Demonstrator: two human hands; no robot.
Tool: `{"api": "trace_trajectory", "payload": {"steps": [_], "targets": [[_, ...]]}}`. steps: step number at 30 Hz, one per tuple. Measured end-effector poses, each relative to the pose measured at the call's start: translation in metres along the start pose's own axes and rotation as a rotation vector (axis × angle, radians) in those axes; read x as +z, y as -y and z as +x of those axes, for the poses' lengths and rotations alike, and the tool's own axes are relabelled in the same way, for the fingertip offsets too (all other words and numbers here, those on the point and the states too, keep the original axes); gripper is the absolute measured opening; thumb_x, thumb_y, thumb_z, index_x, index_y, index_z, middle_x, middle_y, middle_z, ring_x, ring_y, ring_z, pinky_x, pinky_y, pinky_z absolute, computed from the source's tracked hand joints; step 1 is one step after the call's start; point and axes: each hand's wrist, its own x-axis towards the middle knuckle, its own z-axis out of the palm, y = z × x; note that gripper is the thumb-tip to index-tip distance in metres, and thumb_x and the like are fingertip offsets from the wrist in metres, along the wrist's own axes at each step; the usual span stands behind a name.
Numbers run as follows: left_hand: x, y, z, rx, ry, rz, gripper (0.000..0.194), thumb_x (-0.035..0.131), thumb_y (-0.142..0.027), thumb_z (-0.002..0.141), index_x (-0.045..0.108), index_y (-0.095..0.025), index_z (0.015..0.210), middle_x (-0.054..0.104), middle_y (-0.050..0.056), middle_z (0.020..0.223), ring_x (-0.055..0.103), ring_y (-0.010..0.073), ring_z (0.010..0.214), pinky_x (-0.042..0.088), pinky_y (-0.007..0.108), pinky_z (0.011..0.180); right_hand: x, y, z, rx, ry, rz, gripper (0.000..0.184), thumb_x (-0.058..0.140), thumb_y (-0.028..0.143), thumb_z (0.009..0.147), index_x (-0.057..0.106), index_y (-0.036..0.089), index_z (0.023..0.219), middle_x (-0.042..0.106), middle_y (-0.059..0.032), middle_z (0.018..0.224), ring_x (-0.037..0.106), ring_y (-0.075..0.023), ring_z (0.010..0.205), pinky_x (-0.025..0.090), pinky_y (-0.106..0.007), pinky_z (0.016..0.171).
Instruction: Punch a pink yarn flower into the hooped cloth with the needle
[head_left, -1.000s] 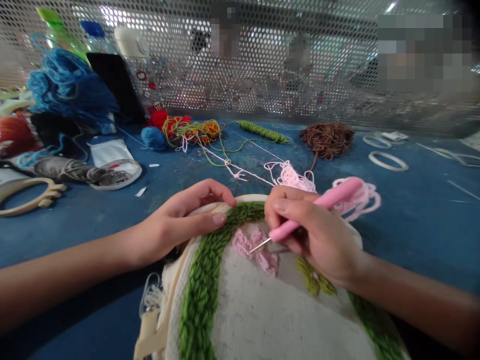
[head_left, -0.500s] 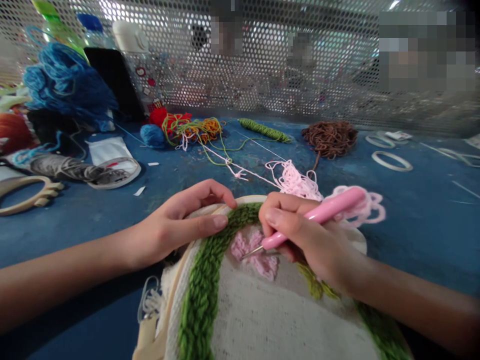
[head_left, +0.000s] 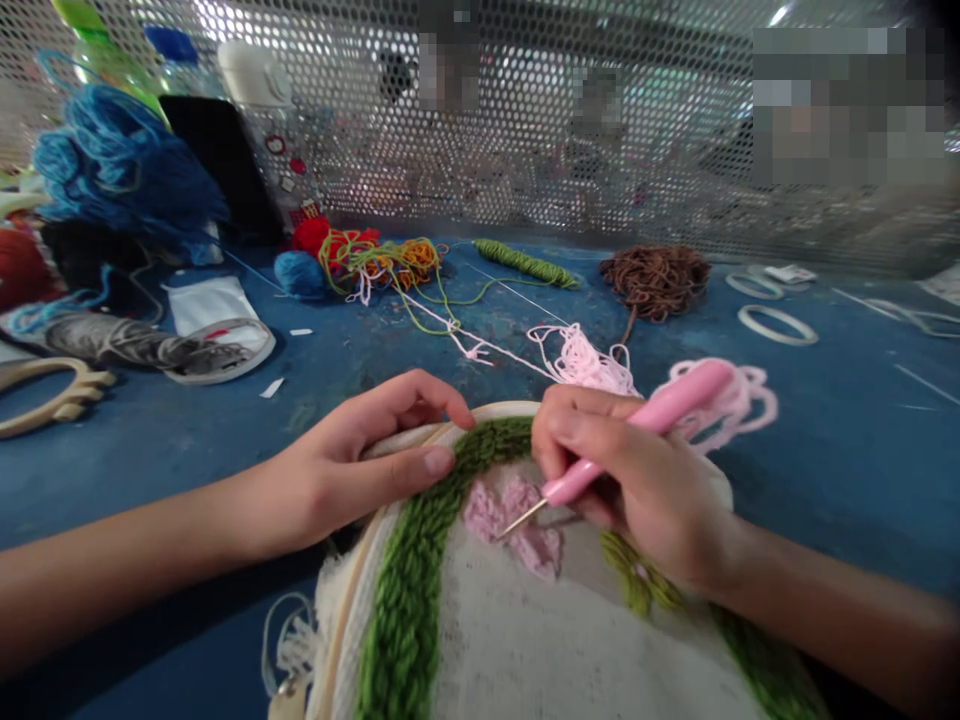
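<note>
The right hand pinches a pink-handled punch needle between thumb and curled fingers, its metal tip at a pink stitched patch on the cream cloth, though whether it pierces the cloth is hard to tell. The left hand curls over the rim of a wooden embroidery hoop, thumb beside a green stitched band. The hoop sits at six o'clock on the blue table, with tangled pink yarn just beyond it at twelve o'clock.
</note>
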Motion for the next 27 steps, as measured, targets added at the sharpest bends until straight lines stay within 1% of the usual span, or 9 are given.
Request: {"api": "trace_trajectory", "payload": {"steps": [3,6,11,15,18,20,21,24,27], "targets": [[0.001,-0.001,0.000,0.001,-0.010,0.006,0.024,0.062,-0.040,0.086,0.057,-0.023,0.102,0.062,0.001,0.086,0.054,0.0119,0.067,0.042,0.018,0.057,-0.003,0.000,0.003,-0.053,-0.082,0.032,0.036,0.049,0.032,0.089,0.053,0.018,0.057,0.040,0.0048,0.045,0.026,-0.0057,0.038,0.016,-0.022,0.035],[0.001,-0.002,-0.001,-0.004,-0.002,0.004,0.021,0.061,-0.037,0.087,0.056,-0.023,0.103,0.062,0.000,0.087,0.054,0.0117,0.069,0.042,0.018,0.059,-0.003,-0.001,0.004,-0.042,-0.085,0.028,0.035,0.049,0.031,0.089,0.054,0.018,0.057,0.040,0.0052,0.045,0.025,-0.0055,0.037,0.016,-0.022,0.035],[-0.001,-0.004,-0.001,-0.021,0.025,0.008,0.020,0.060,-0.036,0.089,0.056,-0.024,0.104,0.062,0.000,0.090,0.054,0.0118,0.073,0.042,0.018,0.062,-0.001,0.002,0.001,-0.019,-0.026,-0.056,0.035,0.048,0.035,0.092,0.053,0.018,0.062,0.044,0.0054,0.049,0.031,-0.0055,0.040,0.022,-0.020,0.036],[-0.001,-0.002,-0.001,-0.005,0.021,0.010,0.022,0.061,-0.035,0.088,0.055,-0.024,0.106,0.064,0.001,0.091,0.058,0.0139,0.074,0.043,0.020,0.060,0.002,0.004,-0.005,-0.062,0.098,-0.342,0.030,0.048,0.034,0.095,0.053,0.019,0.069,0.051,0.0042,0.059,0.043,-0.0066,0.049,0.034,-0.019,0.045],[0.001,-0.001,-0.002,0.024,0.022,0.003,0.020,0.060,-0.033,0.089,0.055,-0.024,0.107,0.066,0.002,0.094,0.060,0.0154,0.080,0.046,0.022,0.066,0.009,0.002,-0.007,-0.269,0.231,-0.595,0.018,0.050,0.024,0.092,0.054,0.019,0.075,0.055,0.0033,0.063,0.049,-0.0081,0.055,0.036,-0.021,0.051],[0.002,-0.002,-0.003,0.033,0.039,-0.010,0.019,0.059,-0.033,0.090,0.055,-0.025,0.107,0.066,0.002,0.096,0.060,0.0157,0.081,0.047,0.023,0.069,0.013,0.000,-0.007,-0.462,0.228,-0.684,0.014,0.051,0.019,0.088,0.054,0.018,0.074,0.053,0.0036,0.061,0.046,-0.0079,0.053,0.035,-0.024,0.053],[0.002,-0.002,-0.003,0.033,0.047,-0.012,0.019,0.058,-0.033,0.090,0.055,-0.025,0.107,0.066,0.002,0.096,0.060,0.0156,0.081,0.048,0.024,0.070,0.013,0.000,-0.007,-0.487,0.223,-0.688,0.014,0.051,0.019,0.087,0.054,0.018,0.073,0.053,0.0036,0.061,0.046,-0.0078,0.053,0.035,-0.024,0.053],[0.001,-0.002,-0.003,0.023,0.052,0.014,0.020,0.058,-0.034,0.090,0.055,-0.025,0.107,0.065,0.001,0.094,0.059,0.0146,0.079,0.046,0.022,0.068,0.010,0.001,-0.005,-0.203,0.231,-0.484,0.020,0.050,0.027,0.091,0.055,0.019,0.073,0.052,0.0038,0.059,0.046,-0.0076,0.050,0.035,-0.021,0.048],[-0.001,-0.002,-0.002,0.017,0.042,0.044,0.020,0.058,-0.036,0.090,0.055,-0.025,0.107,0.064,0.000,0.094,0.057,0.0133,0.078,0.043,0.020,0.065,0.002,0.001,-0.002,0.001,0.072,-0.163,0.033,0.047,0.036,0.094,0.053,0.018,0.067,0.047,0.0052,0.051,0.038,-0.0057,0.042,0.028,-0.018,0.039]]}}
